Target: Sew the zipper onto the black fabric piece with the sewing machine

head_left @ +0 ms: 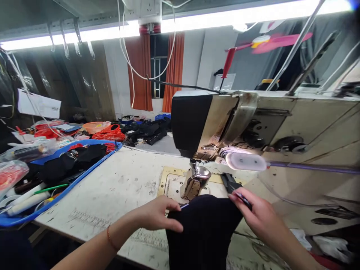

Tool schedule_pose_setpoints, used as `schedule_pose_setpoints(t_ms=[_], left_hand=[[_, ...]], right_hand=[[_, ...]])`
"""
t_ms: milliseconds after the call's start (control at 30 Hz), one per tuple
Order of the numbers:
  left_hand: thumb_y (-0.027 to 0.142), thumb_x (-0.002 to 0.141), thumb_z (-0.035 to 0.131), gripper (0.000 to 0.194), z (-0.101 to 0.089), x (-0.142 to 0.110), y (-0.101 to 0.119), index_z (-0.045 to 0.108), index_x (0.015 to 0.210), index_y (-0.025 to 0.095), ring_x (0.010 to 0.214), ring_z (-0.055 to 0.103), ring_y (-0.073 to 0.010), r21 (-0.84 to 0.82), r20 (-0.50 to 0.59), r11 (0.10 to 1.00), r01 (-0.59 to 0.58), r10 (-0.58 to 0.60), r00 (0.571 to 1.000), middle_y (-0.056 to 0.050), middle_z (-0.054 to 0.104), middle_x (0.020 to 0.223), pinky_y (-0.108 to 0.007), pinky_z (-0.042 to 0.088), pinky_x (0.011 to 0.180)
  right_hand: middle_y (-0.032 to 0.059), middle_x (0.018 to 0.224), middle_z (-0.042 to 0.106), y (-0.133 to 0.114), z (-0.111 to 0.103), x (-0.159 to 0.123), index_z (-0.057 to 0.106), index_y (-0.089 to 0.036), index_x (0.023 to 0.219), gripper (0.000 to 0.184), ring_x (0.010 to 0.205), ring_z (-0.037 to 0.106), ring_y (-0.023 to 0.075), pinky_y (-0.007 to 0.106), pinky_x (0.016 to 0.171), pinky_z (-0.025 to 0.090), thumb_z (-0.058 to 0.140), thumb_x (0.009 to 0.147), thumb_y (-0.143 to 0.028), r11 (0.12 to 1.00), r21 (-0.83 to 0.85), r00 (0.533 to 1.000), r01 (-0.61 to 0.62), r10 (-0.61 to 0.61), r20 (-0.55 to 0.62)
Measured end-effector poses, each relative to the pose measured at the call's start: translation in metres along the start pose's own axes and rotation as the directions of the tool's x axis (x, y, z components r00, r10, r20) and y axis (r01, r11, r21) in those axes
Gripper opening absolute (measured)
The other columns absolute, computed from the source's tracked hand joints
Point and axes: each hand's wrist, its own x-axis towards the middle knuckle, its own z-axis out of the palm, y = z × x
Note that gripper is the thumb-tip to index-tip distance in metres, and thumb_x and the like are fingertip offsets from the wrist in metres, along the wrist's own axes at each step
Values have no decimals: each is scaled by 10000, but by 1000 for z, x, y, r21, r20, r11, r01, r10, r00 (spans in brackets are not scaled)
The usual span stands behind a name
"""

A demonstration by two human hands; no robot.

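While the left hand [160,214] reaches in at the left side of the black cloth [204,228], its thumb and index finger stand apart, the thumb over the cloth and the index finger by its upper left corner; whether it grips the edge cannot be told. The right hand [251,210] is closed at the upper right corner, its fingers curled round a small dark tool [243,200] and its fingertips at the cloth's edge. The cloth lies spread between the two hands at the front of the table [112,187], its top edge right by the metal post [194,182] of the sewing machine [192,120], its lower end running out of view. A black block [231,182] sits just beyond the right fingertips, and an oval lamp [246,161] glows under the machine's arm. At the left of the table is a blue tray [84,174] of dark cloth pieces and tools, with a green stick [51,188] among them. Farther back are an orange basket [95,127], a red plastic bag [109,132] and a heap of black cloth [147,130]. A red-handled screwdriver [228,63] stands upright on top of the machine, near a pink fan [277,42].
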Motion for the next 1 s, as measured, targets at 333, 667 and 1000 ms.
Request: schedule_pose_setpoints(t_ms=[333, 667, 1000], left_hand=[[402, 601, 752, 371, -6, 113, 11, 620, 807, 124, 681, 592, -150, -424, -111, 906, -21, -29, 993, -13, 627, 718, -258, 422, 666], [144, 542, 678, 238, -9, 122, 25, 682, 780, 134, 723, 645, -192, -445, -99, 896, -4, -45, 994, -13, 681, 716, -316, 473, 760], [189, 575, 713, 436, -6, 119, 16, 682, 1007, 142, 810, 683, -234, -552, -168, 832, -46, -57, 984, -47, 733, 861, -338, 495, 807]], right_hand=[[46, 914, 704, 67, 60, 117, 646, -160, 950, 285, 819, 675, 180, 388, 784, 549, 565, 921, -431, 999, 5, 957, -44, 43, -286], [153, 1211, 688, 9, 30, 40, 676, -187, 1146, 352, 1094, 662, 307, 450, 895, 562, 527, 896, -386, 984, -31, 981, 173, -169, 100], [114, 1130, 733, 10, 31, 68, 721, -210, 1062, 314, 1002, 701, 317, 452, 881, 571, 554, 798, -249, 939, -94, 940, 331, -319, 125]])
